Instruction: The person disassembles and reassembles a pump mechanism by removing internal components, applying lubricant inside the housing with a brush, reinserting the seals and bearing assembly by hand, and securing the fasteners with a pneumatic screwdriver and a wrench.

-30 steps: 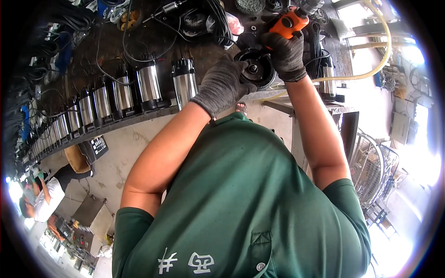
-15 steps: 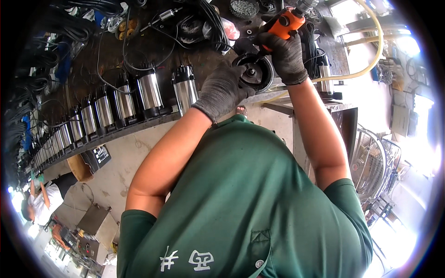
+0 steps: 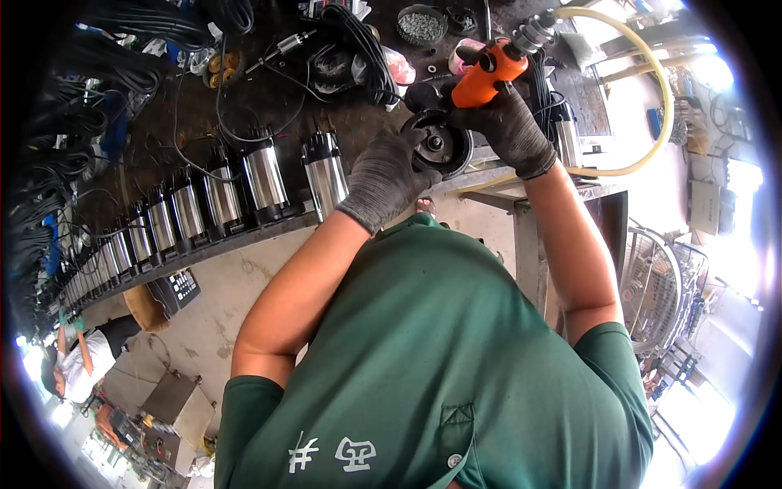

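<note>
My left hand [image 3: 384, 181], in a dark grey knit glove, is closed on the rim of a round black pump housing [image 3: 460, 155]. The open end of the housing faces up, with a disc and a central metal shaft end inside. Gloved the same way, my right hand [image 3: 511, 130] grips an orange air tool [image 3: 487, 75] just above and right of the housing. The tool's metal fitting [image 3: 533, 34] points away to the upper right, and a yellow hose [image 3: 664, 61] loops near it. Part of the tool's lower end is hidden by my right hand.
Several silver cylindrical pumps [image 3: 265, 175] with black ends stand along the bench edge at left. Coiled black cables [image 3: 371, 57] and a bowl of small metal parts [image 3: 421, 26] lie at the back. A caged fan [image 3: 656, 277] stands right; another person [image 3: 81, 359] works far left.
The orange tool and my right hand have shifted slightly and the tool has turned a little. The housing and my left hand sit slightly lower and farther left in view.
</note>
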The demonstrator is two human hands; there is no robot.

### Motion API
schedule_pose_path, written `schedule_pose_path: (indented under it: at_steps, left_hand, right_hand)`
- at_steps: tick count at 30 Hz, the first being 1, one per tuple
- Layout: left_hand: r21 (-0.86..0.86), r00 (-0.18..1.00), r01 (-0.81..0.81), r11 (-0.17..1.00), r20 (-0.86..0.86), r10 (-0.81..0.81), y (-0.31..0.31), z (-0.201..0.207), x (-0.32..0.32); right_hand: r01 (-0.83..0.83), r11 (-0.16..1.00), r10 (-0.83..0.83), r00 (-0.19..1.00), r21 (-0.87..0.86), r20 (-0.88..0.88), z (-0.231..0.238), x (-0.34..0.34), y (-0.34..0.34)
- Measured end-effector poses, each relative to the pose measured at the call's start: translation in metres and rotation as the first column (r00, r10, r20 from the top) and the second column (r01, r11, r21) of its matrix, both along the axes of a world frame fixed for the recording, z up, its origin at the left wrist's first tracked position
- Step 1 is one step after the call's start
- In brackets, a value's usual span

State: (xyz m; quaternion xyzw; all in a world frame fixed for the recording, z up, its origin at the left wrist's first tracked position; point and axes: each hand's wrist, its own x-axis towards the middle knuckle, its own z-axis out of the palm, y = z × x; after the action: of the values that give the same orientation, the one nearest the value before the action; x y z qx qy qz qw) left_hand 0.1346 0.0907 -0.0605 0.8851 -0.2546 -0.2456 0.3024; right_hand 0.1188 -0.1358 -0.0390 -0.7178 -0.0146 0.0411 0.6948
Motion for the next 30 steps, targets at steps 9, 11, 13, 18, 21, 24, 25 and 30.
schedule_pose_path:
  at_steps: [9, 11, 13, 18, 21, 24, 25, 30]
  left_hand:
    - [-0.507, 0.804, -0.500, 0.702, -0.574, 0.158, -0.008, -0.001, -0.001]
    - [-0.437, 0.504, -0.727, 0.530, -0.864, -0.021, -0.014, 0.016, 0.001]
    - [-0.410, 0.462, -0.750, 0.519, -0.887, -0.032, -0.031, 0.025, -0.001]
    - [-0.510, 0.705, -0.609, 0.607, -0.699, 0.120, -0.037, 0.035, 0.000]
    - [-0.490, 0.707, -0.617, 0.616, -0.688, 0.161, -0.021, 0.027, 0.011]
    - [-0.406, 0.715, -0.509, 0.758, -0.690, 0.111, -0.015, 0.026, 0.022]
    - [-0.399, 0.717, -0.514, 0.759, -0.686, 0.124, -0.017, 0.025, 0.022]
    - [0.108, 0.958, 0.256, 0.961, 0.105, -0.267, -0.055, 0.038, 0.024]
  right_hand:
    - [0.103, 0.974, -0.123, 0.989, 0.201, 0.087, 0.050, -0.022, -0.010]
    - [0.165, 0.771, -0.119, 0.986, 0.615, -0.116, 0.063, -0.028, -0.011]
    - [0.228, 0.747, -0.164, 0.973, 0.624, -0.160, 0.059, -0.033, -0.015]
    - [0.136, 0.525, -0.088, 0.991, 0.840, -0.106, 0.048, -0.042, -0.040]
    - [0.154, 0.480, -0.107, 0.987, 0.864, -0.117, 0.030, -0.041, -0.069]
    - [0.362, 0.514, -0.211, 0.932, 0.777, -0.295, -0.004, -0.037, -0.099]
    - [0.355, 0.508, -0.200, 0.935, 0.785, -0.294, -0.028, -0.034, -0.108]
    - [0.699, 0.663, -0.489, 0.675, 0.267, -0.553, -0.180, -0.046, -0.143]
